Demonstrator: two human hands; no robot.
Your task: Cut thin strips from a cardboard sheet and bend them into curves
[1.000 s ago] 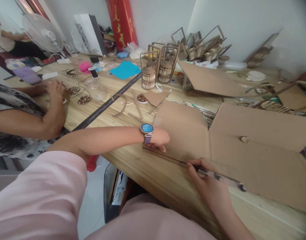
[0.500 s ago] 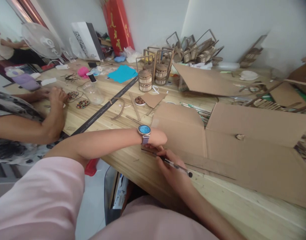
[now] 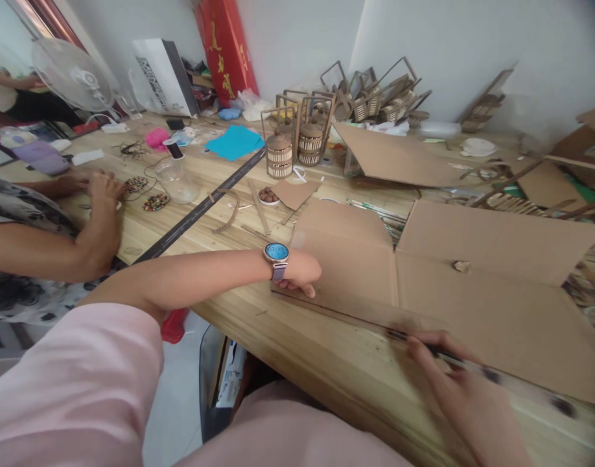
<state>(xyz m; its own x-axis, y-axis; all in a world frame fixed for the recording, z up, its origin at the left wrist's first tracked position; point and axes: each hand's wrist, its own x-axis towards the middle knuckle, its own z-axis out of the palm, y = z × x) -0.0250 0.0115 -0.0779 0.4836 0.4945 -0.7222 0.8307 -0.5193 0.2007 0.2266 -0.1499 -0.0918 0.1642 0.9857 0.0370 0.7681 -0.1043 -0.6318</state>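
A large opened-out sheet of brown cardboard lies on the wooden table in front of me. My left hand, with a watch on its wrist, presses down at the sheet's near left edge. Its fingers reach flat toward the cardboard, partly hidden behind the hand. Beneath and beside it runs a thin, see-through strip that looks like a ruler. Farther right, my right hand grips a black pen, blurred by motion, its tip at the cardboard's near edge.
At the left, a co-worker's hands are near piles of coloured beads and a clear jar. Small woven lidded baskets stand behind the cardboard. A dark strip crosses the table. A small scrap lies on the cardboard.
My right hand has swept the pen rightward along the cardboard's near edge, away from my left hand. My left hand stays in about the same place.
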